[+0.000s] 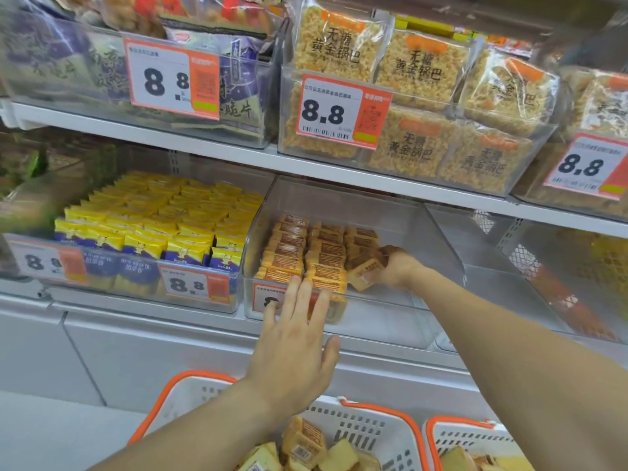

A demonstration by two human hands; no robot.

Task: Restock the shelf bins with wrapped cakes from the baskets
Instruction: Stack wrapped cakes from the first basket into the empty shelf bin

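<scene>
- Currently the right hand (396, 266) is inside the clear bin (424, 260) on the lower shelf, fingers curled round one wrapped cake (365, 271); the cake is tilted, just right of the packed rows.
- Rows of cakes (306, 253) fill the left part of that bin, standing on edge; the right part shows bare floor.
- Left hand (294, 341) has fingers straight and spread, holding nothing; fingertips lie at the bin's near front wall, over the price tag (268, 299). Contact with the wall: cannot tell.
- Two white baskets with orange rims sit near, at the bottom: left basket (367, 433) holds loose cakes (302, 440); right basket (475, 436) also shows some.
- Left of the bin: a bin of yellow packets (153, 219).
- Upper shelf: bins of rice-crust packs (418, 107), tags reading 8.8.
</scene>
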